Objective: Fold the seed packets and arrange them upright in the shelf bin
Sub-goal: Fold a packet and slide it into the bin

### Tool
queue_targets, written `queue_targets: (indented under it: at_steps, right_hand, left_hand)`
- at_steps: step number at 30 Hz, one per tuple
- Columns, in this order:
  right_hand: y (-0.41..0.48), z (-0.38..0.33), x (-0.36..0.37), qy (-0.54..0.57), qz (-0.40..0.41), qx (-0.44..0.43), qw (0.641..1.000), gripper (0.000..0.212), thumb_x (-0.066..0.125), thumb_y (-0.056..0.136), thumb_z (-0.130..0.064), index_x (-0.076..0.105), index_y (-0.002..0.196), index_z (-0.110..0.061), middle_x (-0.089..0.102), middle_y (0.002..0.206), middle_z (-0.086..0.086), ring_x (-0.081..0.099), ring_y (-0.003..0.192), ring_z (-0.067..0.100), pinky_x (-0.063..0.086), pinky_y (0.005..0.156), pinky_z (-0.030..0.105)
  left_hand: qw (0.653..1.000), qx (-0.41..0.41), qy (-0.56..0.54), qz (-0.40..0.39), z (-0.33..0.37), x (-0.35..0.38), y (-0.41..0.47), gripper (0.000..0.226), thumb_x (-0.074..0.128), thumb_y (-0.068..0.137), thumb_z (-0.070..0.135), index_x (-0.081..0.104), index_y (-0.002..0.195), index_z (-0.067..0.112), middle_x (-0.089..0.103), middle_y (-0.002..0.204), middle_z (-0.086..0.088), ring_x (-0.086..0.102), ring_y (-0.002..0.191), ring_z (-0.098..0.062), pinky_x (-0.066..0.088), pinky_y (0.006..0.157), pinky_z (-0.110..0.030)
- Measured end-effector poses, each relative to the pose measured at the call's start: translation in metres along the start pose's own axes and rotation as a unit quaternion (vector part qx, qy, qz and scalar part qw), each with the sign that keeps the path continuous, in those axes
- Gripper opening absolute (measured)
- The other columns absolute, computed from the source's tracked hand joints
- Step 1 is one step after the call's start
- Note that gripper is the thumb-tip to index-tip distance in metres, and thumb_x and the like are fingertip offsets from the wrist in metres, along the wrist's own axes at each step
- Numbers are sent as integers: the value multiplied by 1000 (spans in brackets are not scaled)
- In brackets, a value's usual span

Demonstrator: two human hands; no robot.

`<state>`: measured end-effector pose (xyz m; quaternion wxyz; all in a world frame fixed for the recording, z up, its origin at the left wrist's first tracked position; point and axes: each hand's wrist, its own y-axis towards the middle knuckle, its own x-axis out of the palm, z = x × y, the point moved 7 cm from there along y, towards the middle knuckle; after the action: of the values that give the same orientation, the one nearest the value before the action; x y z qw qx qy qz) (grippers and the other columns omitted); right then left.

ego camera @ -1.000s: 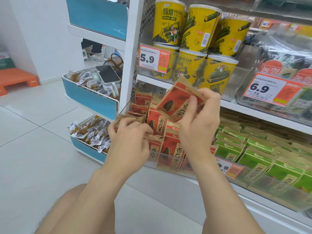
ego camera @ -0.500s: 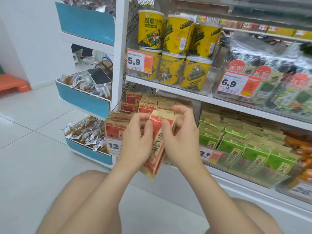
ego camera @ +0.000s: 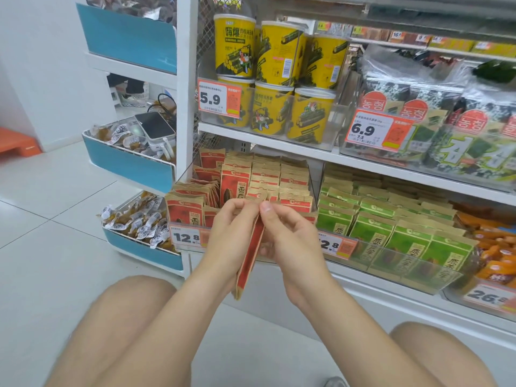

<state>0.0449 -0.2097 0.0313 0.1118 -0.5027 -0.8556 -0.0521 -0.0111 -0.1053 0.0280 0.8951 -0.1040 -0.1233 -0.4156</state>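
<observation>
A red and tan seed packet [ego camera: 249, 261] hangs edge-on in front of the shelf, pinched at its top by both hands. My left hand [ego camera: 233, 236] grips its left side and my right hand [ego camera: 290, 241] its right side, thumbs meeting at the top edge. Behind them a clear shelf bin [ego camera: 178, 177] holds several matching red seed packets [ego camera: 265, 177], most standing upright in rows. The packets at the bin's front left [ego camera: 184, 208] lean slightly.
A neighbouring clear bin holds green packets [ego camera: 391, 230]. Yellow tubs [ego camera: 273, 79] and seaweed packs [ego camera: 446, 121] fill the shelf above. A blue-and-white side rack [ego camera: 128, 163] with wrapped snacks and a power bank [ego camera: 155, 129] stands left. My bare knees frame the bottom of the view.
The packet came down from in front of the upper shelf to below the bin front, and turned edge-on. My left hand left the bin and took hold of the packet with the right.
</observation>
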Motion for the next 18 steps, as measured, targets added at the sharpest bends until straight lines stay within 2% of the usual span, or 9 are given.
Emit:
queue_targets:
  at_steps: [3, 6, 10, 12, 14, 18]
  right_hand:
    - [-3, -6, -6, 7, 30, -44, 999, 20, 69, 104, -28, 79, 114, -13, 80, 97, 14, 73, 80, 18, 59, 64, 30]
    - [-4, -10, -12, 16, 44, -63, 997, 22, 66, 106, -25, 78, 109, -7, 79, 90, 9, 73, 77, 17, 59, 62, 32]
    - [-2, -6, -15, 6, 50, -51, 997, 26, 63, 108, -24, 76, 107, -2, 78, 91, 17, 73, 77, 22, 61, 69, 37]
    - [0, -7, -17, -22, 67, -66, 995, 25, 64, 108, -24, 73, 95, -4, 75, 80, 12, 69, 73, 20, 58, 71, 39]
    - [1, -13, -19, -69, 80, -108, 989, 27, 64, 108, -22, 68, 84, -11, 69, 71, 3, 63, 68, 15, 53, 69, 35]
    - [0, -26, -14, -136, 76, -194, 969, 25, 63, 108, -21, 66, 84, -16, 67, 72, -5, 62, 67, 11, 51, 67, 29]
  left_hand:
    - [999, 16, -16, -28, 8, 11, -8, 32, 69, 102, 39, 68, 112, 9, 78, 87, -4, 76, 77, -15, 64, 69, -37]
    - [998, 40, 19, -47, 13, 12, -9, 33, 74, 99, 39, 68, 114, 11, 80, 89, -4, 77, 80, -17, 63, 82, -44]
    - [995, 61, 62, -54, 13, 8, -8, 28, 74, 100, 40, 71, 112, 15, 81, 89, -5, 76, 81, -15, 61, 85, -41]
    - [991, 80, 93, -57, 11, 8, -9, 26, 68, 104, 39, 72, 111, 15, 80, 89, -3, 76, 82, -12, 60, 84, -37]
    - [986, 94, 124, -60, 10, 8, -9, 25, 60, 108, 39, 71, 111, 16, 80, 90, -1, 76, 84, -11, 59, 82, -32]
    - [983, 101, 133, -74, 9, 9, -9, 27, 51, 113, 36, 69, 111, 15, 76, 85, 2, 72, 79, -9, 55, 71, -22]
